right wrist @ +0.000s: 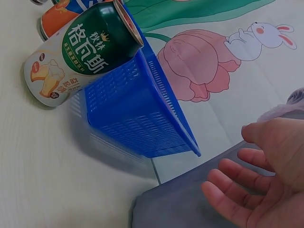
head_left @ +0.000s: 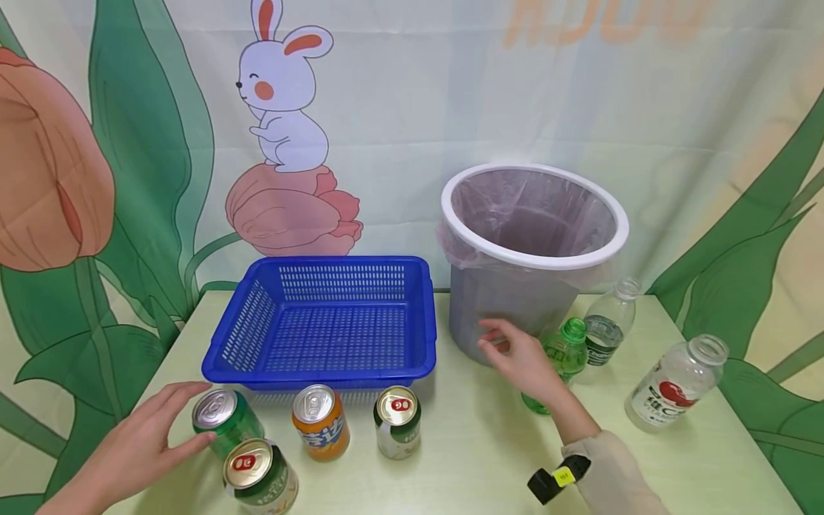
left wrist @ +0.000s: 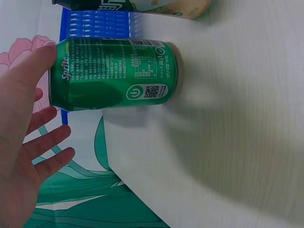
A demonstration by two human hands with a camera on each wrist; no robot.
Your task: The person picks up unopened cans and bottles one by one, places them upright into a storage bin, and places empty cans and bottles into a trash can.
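Observation:
My left hand is at the left side of the table, fingers spread around the top of a green Sprite can. In the left wrist view the thumb reaches the upper end of the Sprite can, while the other fingers are apart from it; contact is unclear. Just in front stands a green-and-cream can. To the right are an orange soda can and another green-and-cream can. My right hand, fingers loosely bent and holding nothing, hovers before the grey trash bin.
A blue plastic basket sits behind the cans. The bin has a white rim and a clear liner. Beside my right forearm stand a green plastic bottle, a clear bottle and a wider clear bottle with a red-fruit label.

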